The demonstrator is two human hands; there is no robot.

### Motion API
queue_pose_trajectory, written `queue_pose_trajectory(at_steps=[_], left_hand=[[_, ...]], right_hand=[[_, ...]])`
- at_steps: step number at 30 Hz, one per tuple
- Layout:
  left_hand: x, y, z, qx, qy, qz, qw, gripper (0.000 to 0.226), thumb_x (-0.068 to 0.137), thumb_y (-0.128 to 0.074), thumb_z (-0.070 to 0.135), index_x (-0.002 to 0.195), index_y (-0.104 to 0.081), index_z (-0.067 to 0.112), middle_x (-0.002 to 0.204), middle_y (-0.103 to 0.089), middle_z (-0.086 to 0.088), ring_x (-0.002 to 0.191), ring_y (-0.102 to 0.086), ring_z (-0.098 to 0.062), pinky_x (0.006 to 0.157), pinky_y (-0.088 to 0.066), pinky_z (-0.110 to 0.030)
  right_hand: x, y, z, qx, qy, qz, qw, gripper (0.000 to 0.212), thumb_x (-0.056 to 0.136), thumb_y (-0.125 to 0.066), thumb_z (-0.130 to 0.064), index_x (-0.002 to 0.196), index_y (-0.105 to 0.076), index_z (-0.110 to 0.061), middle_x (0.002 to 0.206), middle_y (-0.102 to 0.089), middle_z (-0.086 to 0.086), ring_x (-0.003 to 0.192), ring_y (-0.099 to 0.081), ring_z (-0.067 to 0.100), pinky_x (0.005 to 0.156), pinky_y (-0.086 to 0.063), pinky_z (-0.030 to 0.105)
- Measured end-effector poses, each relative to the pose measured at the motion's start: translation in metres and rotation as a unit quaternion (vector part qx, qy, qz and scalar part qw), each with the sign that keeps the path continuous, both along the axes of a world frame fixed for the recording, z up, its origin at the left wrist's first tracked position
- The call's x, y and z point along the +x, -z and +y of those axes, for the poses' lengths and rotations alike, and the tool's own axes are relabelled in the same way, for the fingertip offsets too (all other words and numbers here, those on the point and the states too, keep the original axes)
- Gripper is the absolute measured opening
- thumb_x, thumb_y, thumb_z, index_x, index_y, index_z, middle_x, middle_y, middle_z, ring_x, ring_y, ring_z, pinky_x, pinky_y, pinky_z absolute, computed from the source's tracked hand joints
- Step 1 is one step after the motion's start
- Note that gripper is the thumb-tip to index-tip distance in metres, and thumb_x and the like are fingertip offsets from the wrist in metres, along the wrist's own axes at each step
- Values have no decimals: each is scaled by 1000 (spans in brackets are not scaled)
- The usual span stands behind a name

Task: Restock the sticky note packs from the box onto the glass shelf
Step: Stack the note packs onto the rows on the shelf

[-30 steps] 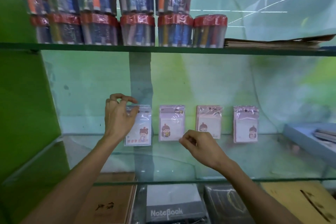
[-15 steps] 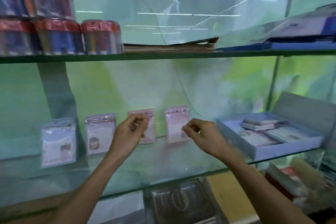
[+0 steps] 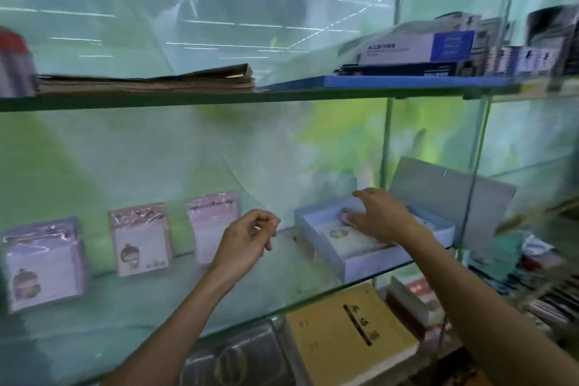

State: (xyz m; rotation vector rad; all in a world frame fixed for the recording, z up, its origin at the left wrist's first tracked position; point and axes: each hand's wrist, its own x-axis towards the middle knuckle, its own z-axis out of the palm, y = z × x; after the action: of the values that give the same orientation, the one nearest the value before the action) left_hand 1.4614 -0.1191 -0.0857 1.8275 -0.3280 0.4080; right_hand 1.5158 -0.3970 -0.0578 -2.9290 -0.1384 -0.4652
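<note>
The right hand [image 3: 380, 218] reaches into the pale blue box [image 3: 344, 260] at the right of the glass shelf [image 3: 156, 307], fingers spread flat on a sticky note pack [image 3: 346, 236] lying inside. The left hand [image 3: 246, 240] hovers loosely curled, holding nothing. Three pink packs [image 3: 141, 238] stand against the back

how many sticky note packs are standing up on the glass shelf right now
3 show: one at far left, one beside it, one partly behind the left hand. A fourth may hide behind that hand; others lie in the box.
</note>
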Motion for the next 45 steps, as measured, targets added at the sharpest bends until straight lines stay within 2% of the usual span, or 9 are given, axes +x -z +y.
queue_pose_trajectory(at_steps=[5, 13, 18, 22, 25, 29, 34, 40, 45], left_hand=[[6, 0, -29, -11, 15, 33, 999, 9, 94, -61, 21, 89, -69, 20, 77, -68, 0, 62, -60, -15, 60, -47, -34], [13, 0, -47, -70, 28, 94, 993, 14, 96, -59, 20, 96, -69, 11, 81, -65, -9, 65, -59, -21, 61, -50, -32], [13, -1, -43, -169, 65, 149, 972, 17, 98, -54, 14, 105, -65, 2, 82, -63, -10, 64, -59, -22, 59, -48, -32], [11, -5, -35, -213, 75, 164, 960, 19, 99, -54, 17, 105, -63, 1, 82, -63, -12, 60, -59, -21, 57, -48, -32], [9, -9, -27, -245, 93, 180, 948, 31, 99, -53, 29, 107, -62, 1, 79, -67, -12, 60, -61, -23, 58, -50, -32], [8, -17, -17, -304, 121, 218, 920, 50, 96, -52, 45, 106, -64, -2, 83, -70, -16, 61, -63, -25, 56, -53, -32], [5, -18, -2, -330, 95, 189, 920, 23, 93, -61, 18, 97, -70, -3, 84, -70, -16, 60, -63, -21, 53, -53, -27], [-3, -14, 21, -312, 63, 123, 940, 15, 88, -67, 12, 102, -65, 10, 89, -75, -10, 73, -68, -21, 59, -55, -30], [-10, -12, 44, -328, 37, 83, 940, 19, 87, -68, 11, 105, -63, 12, 104, -74, -10, 80, -68, -26, 64, -55, -38]], right_hand=[[7, 9, -18, -27, 25, 99, 994, 70, 81, -57, -57, 140, -44, -22, 143, -51, 8, 127, -49, 31, 103, -40, 44], [-7, -2, -8, -80, -53, -108, 990, 25, 96, -49, -34, 115, -65, -34, 115, -69, 3, 105, -62, 29, 80, -49, 38], [-12, -18, 6, 200, -109, -226, 947, 22, 97, -52, -30, 111, -66, -20, 103, -73, 4, 92, -66, 26, 70, -53, 34], [-18, -34, 23, 351, -132, -197, 906, 22, 96, -55, -22, 111, -68, -13, 92, -68, -3, 79, -64, 14, 59, -46, 10], [-23, -33, 34, 371, -176, -188, 892, 15, 94, -59, -23, 104, -69, -18, 90, -70, -6, 83, -66, 10, 70, -55, 24], [-38, -22, 52, 369, -296, -140, 870, 13, 92, -64, -19, 99, -73, -26, 97, -72, -17, 92, -66, -2, 77, -47, 11], [-35, -4, 63, 223, -403, -160, 873, 21, 88, -67, -10, 105, -74, -19, 118, -69, -9, 127, -52, 5, 103, -43, 24], [-29, 2, 76, 217, -359, -238, 876, 43, 88, -51, 12, 109, -72, -18, 130, -62, -6, 133, -46, 8, 106, -37, 17], [-33, 0, 85, 302, -295, -228, 877, 36, 93, -51, 3, 103, -73, -24, 115, -68, -11, 113, -58, 0, 95, -44, 12]])
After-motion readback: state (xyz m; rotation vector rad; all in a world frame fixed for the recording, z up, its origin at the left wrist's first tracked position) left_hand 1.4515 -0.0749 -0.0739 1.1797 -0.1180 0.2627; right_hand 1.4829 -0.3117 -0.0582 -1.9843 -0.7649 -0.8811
